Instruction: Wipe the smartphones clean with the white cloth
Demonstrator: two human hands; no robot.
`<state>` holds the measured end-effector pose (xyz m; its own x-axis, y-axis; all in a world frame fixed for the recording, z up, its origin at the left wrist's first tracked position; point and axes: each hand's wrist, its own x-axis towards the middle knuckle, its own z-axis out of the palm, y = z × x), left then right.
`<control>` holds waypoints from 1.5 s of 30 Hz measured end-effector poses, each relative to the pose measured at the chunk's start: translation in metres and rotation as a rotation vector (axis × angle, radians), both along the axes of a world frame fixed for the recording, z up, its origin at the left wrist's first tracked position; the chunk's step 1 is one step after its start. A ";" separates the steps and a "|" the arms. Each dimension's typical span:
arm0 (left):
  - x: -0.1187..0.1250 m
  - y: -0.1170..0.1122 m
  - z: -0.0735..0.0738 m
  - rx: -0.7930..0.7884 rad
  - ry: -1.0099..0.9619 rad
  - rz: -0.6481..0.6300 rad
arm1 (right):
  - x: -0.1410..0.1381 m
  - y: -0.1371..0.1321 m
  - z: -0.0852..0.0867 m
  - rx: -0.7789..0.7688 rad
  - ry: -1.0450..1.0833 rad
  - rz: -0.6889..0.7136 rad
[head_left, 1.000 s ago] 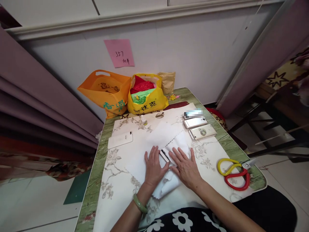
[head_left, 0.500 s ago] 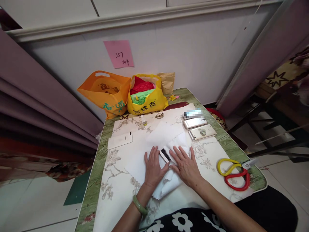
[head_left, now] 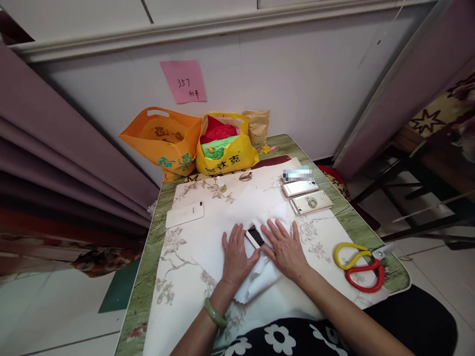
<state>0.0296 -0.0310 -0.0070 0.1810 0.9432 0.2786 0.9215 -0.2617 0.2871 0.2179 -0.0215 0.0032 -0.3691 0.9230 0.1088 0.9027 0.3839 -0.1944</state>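
A flat black object with a white edge (head_left: 254, 237), its kind unclear, lies on a white cloth (head_left: 241, 213) with zigzag-cut edges. My left hand (head_left: 236, 254) rests flat along its left side, fingers stretched out and thumb by its lower end. Opposite it, my right hand (head_left: 287, 252) lies with spread fingers on the cloth, thumb tip close to the object's lower right corner. A folded part of the cloth covers the object's right side. Another cloth corner lies crumpled below, between my wrists.
Scissors (head_left: 363, 267) with yellow and red handles lie at the right. Phones (head_left: 310, 202) are stacked out at the upper right, with a white phone (head_left: 185, 214) at the left. Beyond are a small bottle (head_left: 221, 185), glasses (head_left: 245, 176), an orange bag (head_left: 159, 141) and a yellow bag (head_left: 232, 160).
My right thumb has moved up slightly, nearer the black-and-white object. The cloth edge beside the object has shifted a little. My left hand has stayed almost still.
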 end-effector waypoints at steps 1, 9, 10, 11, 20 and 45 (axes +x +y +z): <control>0.000 0.000 0.000 -0.002 -0.001 0.000 | 0.002 -0.004 -0.001 0.002 0.001 0.002; 0.000 0.002 -0.002 0.008 0.010 0.002 | -0.003 0.022 0.002 -0.013 0.017 -0.055; 0.000 0.002 -0.002 0.006 0.012 0.003 | -0.004 0.026 0.002 -0.009 0.011 -0.060; 0.000 0.001 -0.002 0.004 0.012 0.003 | -0.005 0.027 0.002 -0.004 0.004 -0.059; 0.001 0.001 0.002 -0.006 -0.006 0.002 | 0.012 -0.006 -0.006 0.043 -0.018 -0.034; 0.001 0.003 -0.001 0.008 0.002 -0.002 | 0.009 0.032 0.011 -0.022 0.036 0.021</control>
<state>0.0303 -0.0283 -0.0082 0.1832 0.9406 0.2858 0.9217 -0.2654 0.2828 0.2270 0.0105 0.0140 -0.3842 0.9176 0.1023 0.8869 0.3976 -0.2352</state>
